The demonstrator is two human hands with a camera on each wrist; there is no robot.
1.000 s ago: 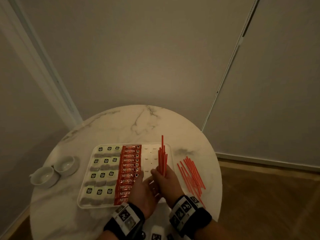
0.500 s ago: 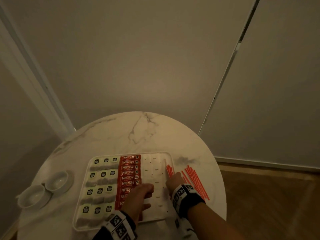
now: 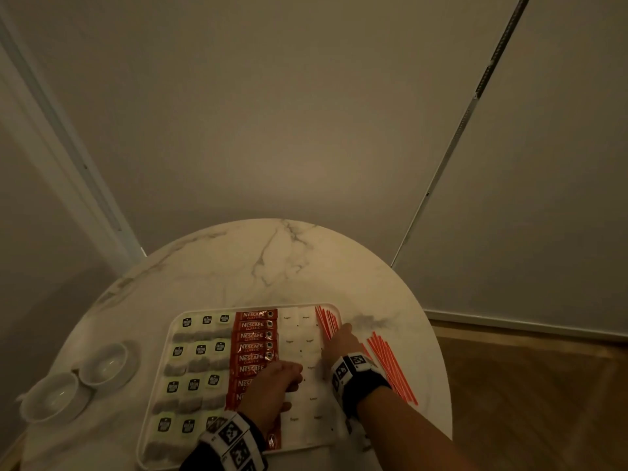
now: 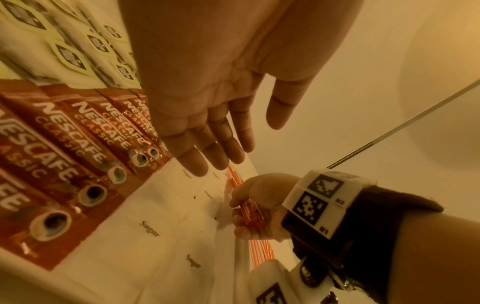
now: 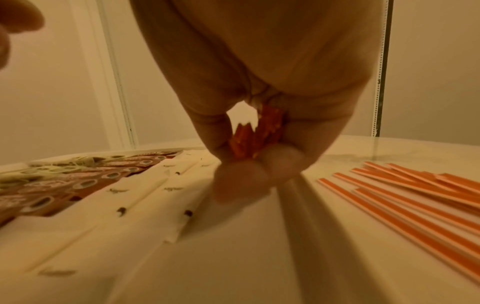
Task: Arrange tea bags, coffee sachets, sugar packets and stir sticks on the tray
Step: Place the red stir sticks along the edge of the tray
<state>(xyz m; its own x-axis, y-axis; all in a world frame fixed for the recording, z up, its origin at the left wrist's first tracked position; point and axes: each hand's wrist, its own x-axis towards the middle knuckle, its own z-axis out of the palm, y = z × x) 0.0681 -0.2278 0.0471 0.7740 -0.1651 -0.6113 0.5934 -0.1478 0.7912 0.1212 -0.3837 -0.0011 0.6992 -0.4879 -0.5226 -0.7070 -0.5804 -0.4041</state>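
Note:
A white tray point(image 3: 326, 441) on the round marble table holds tea bags point(image 3: 200, 351) on the left, red coffee sachets point(image 3: 255, 336) in the middle and white sugar packets point(image 3: 299, 334) to their right. My right hand point(image 3: 343, 339) grips a bundle of orange stir sticks point(image 3: 327, 321) laid along the tray's right edge; the sticks point(image 5: 255, 133) show between its curled fingers. My left hand point(image 3: 275, 385) hovers flat over the sachets and sugar packets, its fingers point(image 4: 207, 148) straight and holding nothing.
More orange stir sticks point(image 3: 390, 367) lie loose on the table right of the tray. Two small white bowls point(image 3: 78, 379) sit at the table's left edge. Bare marble point(image 3: 265, 263) lies beyond the tray. Walls close behind the table.
The right hand has lowered the stick bundle from upright to lying flat along the tray's right edge. The left hand let go of the bundle and moved over the sachets.

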